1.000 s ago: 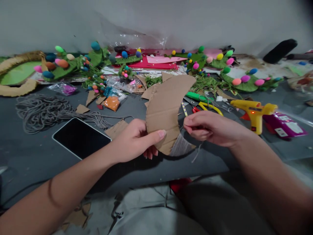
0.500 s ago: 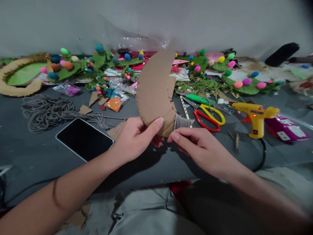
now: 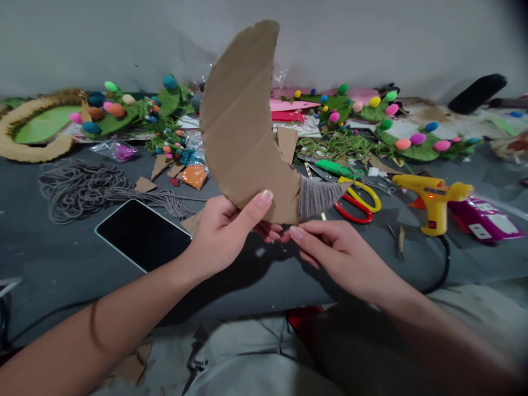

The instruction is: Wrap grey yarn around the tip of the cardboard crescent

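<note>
My left hand [image 3: 223, 234] grips a crescent-shaped cardboard cutout [image 3: 247, 124] near its lower end, thumb on the face and the other fingers behind. Grey cord [image 3: 317, 198] is wound in close turns around the cutout's lower right end, with the bare pointed tip sticking out. Just below the wound part, thumb and forefinger of my right hand [image 3: 330, 242] are pinched together on the cord's strand, which is mostly hidden by the fingers. The upper part of the crescent is plain cardboard, upright and facing me.
A loose cord pile [image 3: 82, 190] and a phone [image 3: 142, 234] lie left. To the right are red-and-yellow-handled scissors [image 3: 355, 212], a green-handled cutter [image 3: 336, 166] and a yellow glue gun [image 3: 435, 201] with its light on. Felt pieces with coloured balls [image 3: 416, 140] line the back.
The cardboard crescent has risen and turned so that more of its face and of the cord-wound end shows. My right hand has stayed close below the winding, still pinched.
</note>
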{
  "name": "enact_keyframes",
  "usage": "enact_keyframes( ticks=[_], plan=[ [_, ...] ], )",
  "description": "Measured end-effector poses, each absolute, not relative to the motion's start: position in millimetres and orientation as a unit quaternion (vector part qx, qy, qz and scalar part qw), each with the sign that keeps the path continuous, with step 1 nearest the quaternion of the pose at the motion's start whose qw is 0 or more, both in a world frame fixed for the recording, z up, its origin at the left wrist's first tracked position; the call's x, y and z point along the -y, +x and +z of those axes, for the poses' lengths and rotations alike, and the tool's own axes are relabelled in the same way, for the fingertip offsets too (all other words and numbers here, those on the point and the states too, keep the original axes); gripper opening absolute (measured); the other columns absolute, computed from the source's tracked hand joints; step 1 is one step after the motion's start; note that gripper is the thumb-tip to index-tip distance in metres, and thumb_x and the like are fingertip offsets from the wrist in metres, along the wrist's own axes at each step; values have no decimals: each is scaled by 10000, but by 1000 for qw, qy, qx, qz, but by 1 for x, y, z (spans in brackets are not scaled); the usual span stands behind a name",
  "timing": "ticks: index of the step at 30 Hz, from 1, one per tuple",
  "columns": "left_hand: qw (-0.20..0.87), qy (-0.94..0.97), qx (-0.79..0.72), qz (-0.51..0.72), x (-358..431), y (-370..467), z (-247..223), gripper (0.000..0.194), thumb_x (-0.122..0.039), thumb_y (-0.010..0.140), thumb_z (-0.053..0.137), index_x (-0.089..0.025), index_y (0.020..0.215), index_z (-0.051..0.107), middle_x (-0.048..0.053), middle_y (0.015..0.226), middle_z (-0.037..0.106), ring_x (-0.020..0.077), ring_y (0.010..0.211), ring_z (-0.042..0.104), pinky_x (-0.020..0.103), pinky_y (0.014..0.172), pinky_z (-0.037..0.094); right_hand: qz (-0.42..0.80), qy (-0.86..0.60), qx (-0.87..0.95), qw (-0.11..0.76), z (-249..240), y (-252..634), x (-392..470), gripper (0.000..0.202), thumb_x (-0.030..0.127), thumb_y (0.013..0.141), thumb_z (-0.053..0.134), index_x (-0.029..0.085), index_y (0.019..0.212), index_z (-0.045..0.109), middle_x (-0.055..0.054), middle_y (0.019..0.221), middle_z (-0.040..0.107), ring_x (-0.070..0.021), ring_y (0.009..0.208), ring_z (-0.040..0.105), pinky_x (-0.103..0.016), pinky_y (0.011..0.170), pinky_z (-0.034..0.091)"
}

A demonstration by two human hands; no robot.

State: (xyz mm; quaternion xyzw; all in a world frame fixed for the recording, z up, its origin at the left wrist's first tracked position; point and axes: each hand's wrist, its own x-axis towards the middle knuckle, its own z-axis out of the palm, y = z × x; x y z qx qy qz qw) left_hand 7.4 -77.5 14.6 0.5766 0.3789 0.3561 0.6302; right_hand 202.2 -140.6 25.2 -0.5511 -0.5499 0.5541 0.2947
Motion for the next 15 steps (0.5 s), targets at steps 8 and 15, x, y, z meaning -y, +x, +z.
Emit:
enact_keyframes(
  ticks=[8,15],
  plan=[
    [722,464,-358,367,71,7,15,313,-427,913,688,-144,778,688,41,673,728,179,616,721,243,537,582,622,-513,524,276,25,215,134,366,488,944,619,139,894,715,48,569,442,-76,538,349,-234,529,287],
    [781,425,-319,329,68,5,22,458,-421,852,736,-152,530,552,51,559,706,144,476,677,189,434,514,725,-416,457,305,3,230,129,347,482,915,655,142,913,721,67,512,388,-62,476,290,-232,493,233]
  ],
)
